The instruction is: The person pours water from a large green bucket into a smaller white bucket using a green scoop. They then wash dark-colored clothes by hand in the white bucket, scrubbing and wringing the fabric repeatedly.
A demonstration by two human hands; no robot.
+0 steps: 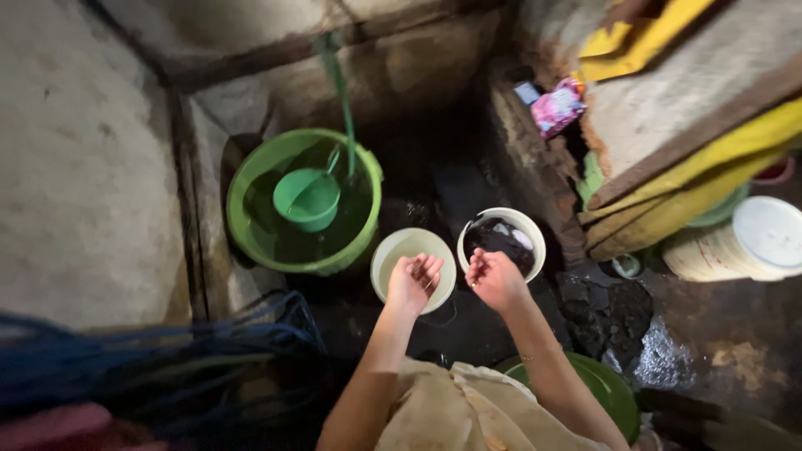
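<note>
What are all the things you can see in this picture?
big tub: 1, green, left of middle on the floor, holding dark water
scoop: 1, green, floating inside the big tub
hose: 1, green, hanging down into the big tub
cream bucket: 1, pale cream, under the left hand
white bucket: 1, white with dark cloth inside, under the right hand
packet: 1, pink, on the ledge at upper right
lidded bucket: 1, white and cream, far right
basin: 1, green, bottom edge near the right arm
left hand: 1, palm up, cupped over the cream bucket
right hand: 1, loosely curled over the white bucket
</note>
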